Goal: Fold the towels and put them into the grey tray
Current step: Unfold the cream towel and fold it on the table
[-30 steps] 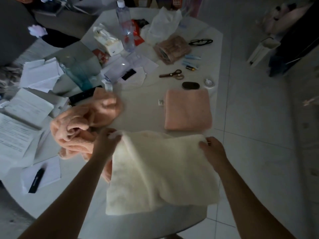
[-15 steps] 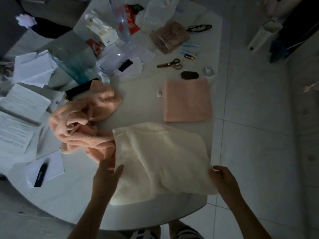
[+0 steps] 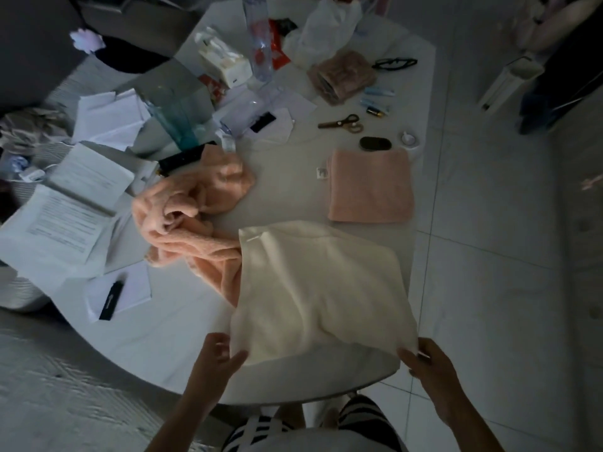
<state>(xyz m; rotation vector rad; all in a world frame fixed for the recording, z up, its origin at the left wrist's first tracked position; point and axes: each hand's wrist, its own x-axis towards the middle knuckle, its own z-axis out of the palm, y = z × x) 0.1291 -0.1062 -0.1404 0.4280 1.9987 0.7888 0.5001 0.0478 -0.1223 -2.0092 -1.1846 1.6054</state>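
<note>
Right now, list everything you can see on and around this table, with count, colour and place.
Cream towel: 1, cream, near table edge, both hands at its near corners
Crumpled towel: 1, peach, left of the cream one
Folded towel: 1, peach, right side
Scissors: 1, dark, beyond the folded towel
Glasses: 1, black, far right
Bottle: 1, clear, far side
Tissue box: 1, white, far left
Papers: several, white, left
Table: 1, white
Left hand: 1, near-left corner
Right hand: 1, near-right corner

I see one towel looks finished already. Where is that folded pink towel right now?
The folded pink towel lies flat toward the table's right edge, just beyond the cream towel and directly below a small dark oval object.
</note>
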